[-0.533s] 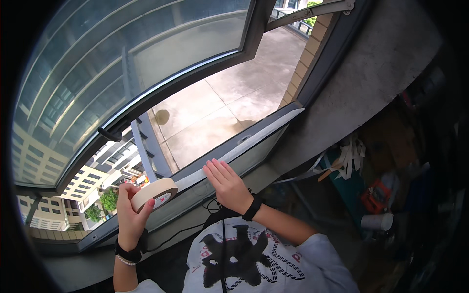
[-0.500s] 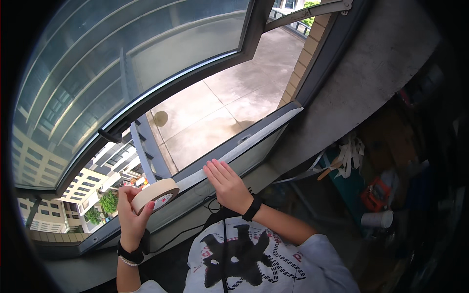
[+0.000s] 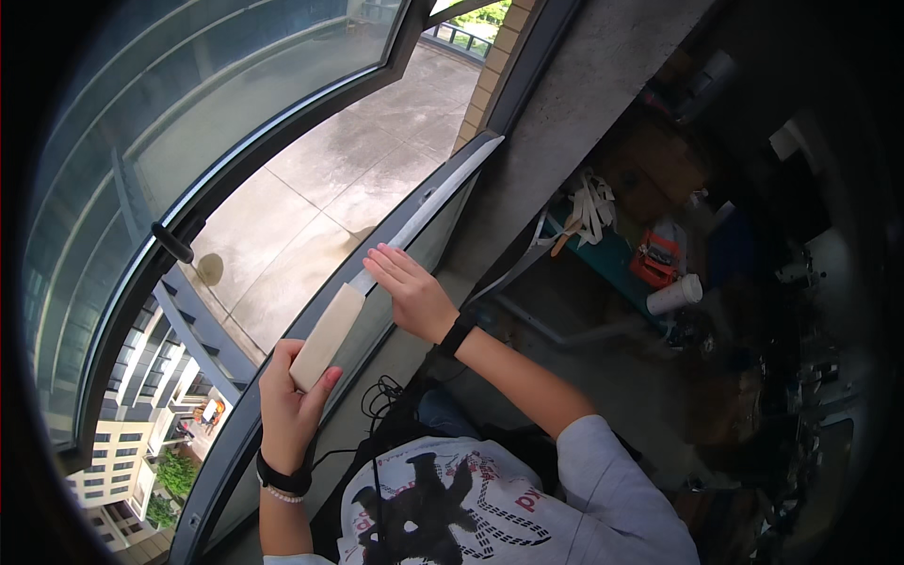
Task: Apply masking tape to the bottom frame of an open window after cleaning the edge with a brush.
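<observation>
A roll of cream masking tape (image 3: 330,337) is gripped between the thumb and fingers of my left hand (image 3: 290,405), its outer band turned up. From near the roll, a pale strip (image 3: 443,198) runs along the lower rail of the window frame (image 3: 250,419) to its far corner. My right hand (image 3: 414,297) lies on that strip just beyond the roll, fingers straight and side by side, pressed flat. Its palm is hidden.
The open window sash (image 3: 254,85) tilts outward, with a dark handle (image 3: 174,243). Beyond lie a concrete terrace and buildings. To the right, a green surface bears tape scraps (image 3: 591,209), an orange object (image 3: 654,259) and a white cup (image 3: 674,295). Black cables (image 3: 381,395) hang below the sill.
The view has turned, so the frame runs more steeply. The roll has tipped to show its band instead of its side, and sits nearer my right hand, which stays flat on the strip.
</observation>
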Tool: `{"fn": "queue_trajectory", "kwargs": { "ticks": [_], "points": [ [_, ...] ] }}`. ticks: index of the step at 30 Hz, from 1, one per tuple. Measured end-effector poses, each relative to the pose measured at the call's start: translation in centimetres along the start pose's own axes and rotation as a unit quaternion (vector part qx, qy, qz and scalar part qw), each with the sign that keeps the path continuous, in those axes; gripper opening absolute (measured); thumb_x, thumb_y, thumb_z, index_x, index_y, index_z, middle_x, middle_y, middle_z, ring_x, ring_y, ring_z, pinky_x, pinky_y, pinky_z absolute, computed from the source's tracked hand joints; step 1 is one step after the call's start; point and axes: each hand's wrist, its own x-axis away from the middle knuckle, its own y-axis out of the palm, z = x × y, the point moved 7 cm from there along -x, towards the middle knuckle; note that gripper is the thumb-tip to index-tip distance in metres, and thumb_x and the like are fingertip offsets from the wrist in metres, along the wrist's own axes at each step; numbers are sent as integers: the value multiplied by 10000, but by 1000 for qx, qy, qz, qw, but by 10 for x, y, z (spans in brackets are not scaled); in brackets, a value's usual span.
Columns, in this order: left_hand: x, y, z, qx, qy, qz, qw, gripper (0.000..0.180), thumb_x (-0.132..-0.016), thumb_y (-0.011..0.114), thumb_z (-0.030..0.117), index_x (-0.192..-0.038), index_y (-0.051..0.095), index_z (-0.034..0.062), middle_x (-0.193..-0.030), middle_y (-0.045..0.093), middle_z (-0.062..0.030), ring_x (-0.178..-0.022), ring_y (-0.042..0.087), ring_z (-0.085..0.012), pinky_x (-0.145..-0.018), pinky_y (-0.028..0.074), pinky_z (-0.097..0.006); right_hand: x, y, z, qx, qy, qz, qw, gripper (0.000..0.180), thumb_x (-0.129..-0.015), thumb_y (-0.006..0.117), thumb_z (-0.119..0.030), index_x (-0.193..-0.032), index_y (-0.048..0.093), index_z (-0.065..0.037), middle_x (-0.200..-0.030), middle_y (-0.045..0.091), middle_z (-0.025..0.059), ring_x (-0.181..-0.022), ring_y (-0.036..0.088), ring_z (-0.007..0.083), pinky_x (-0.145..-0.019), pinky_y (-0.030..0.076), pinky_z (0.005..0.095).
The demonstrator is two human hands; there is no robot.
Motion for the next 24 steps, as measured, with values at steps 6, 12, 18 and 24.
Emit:
{"fn": "queue_trajectory", "kwargs": {
  "ticks": [6, 12, 18, 24],
  "points": [
    [-12, 1, 6, -5, -11, -17, 1000, 305, -821, 641, 240, -833, 464, -9, -583, 502, -90, -535, 469, -147, -504, 382, -270, 4, 4, -9, 26, 43, 17, 999, 547, -642, 467, 137, -1175, 476, 16, -1243, 478, 153, -1210, 402, 300, -1003, 353, 354],
    [5, -10, 19, -173, 10, -29, 984, 362, -824, 616, 327, -808, 450, 5, -602, 536, -157, -524, 527, -291, -491, 413, -330, 5, 5, -15, 51, 39, -12, 998, 533, -651, 463, 131, -1172, 472, 23, -1248, 473, 156, -1210, 401, 296, -993, 362, 350],
    [21, -30, 26, -259, 50, -5, 964, 380, -814, 612, 349, -822, 450, 5, -606, 548, -169, -549, 557, -329, -488, 431, -370, 7, 7, -15, 74, 27, -26, 997, 507, -679, 488, 77, -1183, 466, 30, -1250, 462, 181, -1224, 384, 299, -1002, 339, 352],
    [36, -39, 36, -360, 42, -23, 932, 395, -820, 593, 369, -809, 444, 2, -581, 552, -155, -537, 569, -313, -478, 442, -375, 6, 9, -15, 75, 5, -36, 997, 520, -676, 467, 85, -1191, 468, 13, -1261, 466, 151, -1214, 402, 283, -992, 355, 357]
  ]
}}
